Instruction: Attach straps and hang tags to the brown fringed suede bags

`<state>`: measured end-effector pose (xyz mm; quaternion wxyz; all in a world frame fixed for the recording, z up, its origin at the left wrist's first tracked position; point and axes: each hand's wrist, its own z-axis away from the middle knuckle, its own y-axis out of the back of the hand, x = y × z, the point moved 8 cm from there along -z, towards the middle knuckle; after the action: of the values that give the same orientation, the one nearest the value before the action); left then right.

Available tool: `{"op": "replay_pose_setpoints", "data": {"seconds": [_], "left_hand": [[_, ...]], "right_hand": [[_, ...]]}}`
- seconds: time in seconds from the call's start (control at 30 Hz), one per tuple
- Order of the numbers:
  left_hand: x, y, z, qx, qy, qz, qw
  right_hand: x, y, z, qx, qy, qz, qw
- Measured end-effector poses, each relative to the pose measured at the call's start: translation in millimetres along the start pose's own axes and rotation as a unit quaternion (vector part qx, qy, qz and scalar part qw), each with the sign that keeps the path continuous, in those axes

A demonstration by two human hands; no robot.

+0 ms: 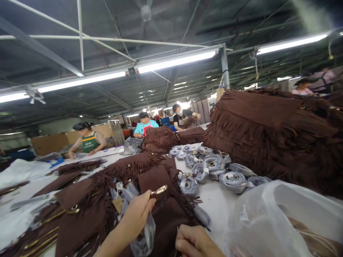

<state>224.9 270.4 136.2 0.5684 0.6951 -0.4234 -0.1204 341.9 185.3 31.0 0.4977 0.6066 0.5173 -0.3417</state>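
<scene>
My left hand is closed in a pinch on a brown strap end with a gold metal clasp, and a clear plastic wrapper hangs under it. My right hand is closed low in the view, gripping the brown suede fringed bag that lies on the white table between both hands. What its fingers enclose is hidden by the bag.
A tall heap of brown fringed bags fills the right. Several plastic-wrapped coiled straps lie mid-table. A white plastic bag sits at the front right. More fringed bags spread left. Three people work at the far side.
</scene>
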Motion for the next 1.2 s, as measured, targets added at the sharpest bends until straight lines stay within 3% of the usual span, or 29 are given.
{"op": "replay_pose_setpoints", "data": {"seconds": [0.17,0.43,0.67,0.87,1.2], "left_hand": [[7,-37.2,23,-0.058,-0.007,-0.174,0.983],[45,-52.9,17,-0.06,-0.091,-0.227,0.968],[54,-62.6,26,-0.052,-0.165,-0.224,0.959],[33,-58.4,25,-0.036,-0.106,-0.193,0.975],[54,-61.4,27,-0.111,-0.122,-0.136,0.977]], "right_hand": [[-9,-4,6,-0.004,-0.057,-0.024,0.998],[-3,-4,5,-0.001,-0.075,-0.054,0.996],[3,-4,4,0.008,-0.079,-0.088,0.993],[1,-3,6,0.007,-0.08,-0.072,0.994],[4,-5,2,0.017,-0.067,-0.065,0.995]]}}
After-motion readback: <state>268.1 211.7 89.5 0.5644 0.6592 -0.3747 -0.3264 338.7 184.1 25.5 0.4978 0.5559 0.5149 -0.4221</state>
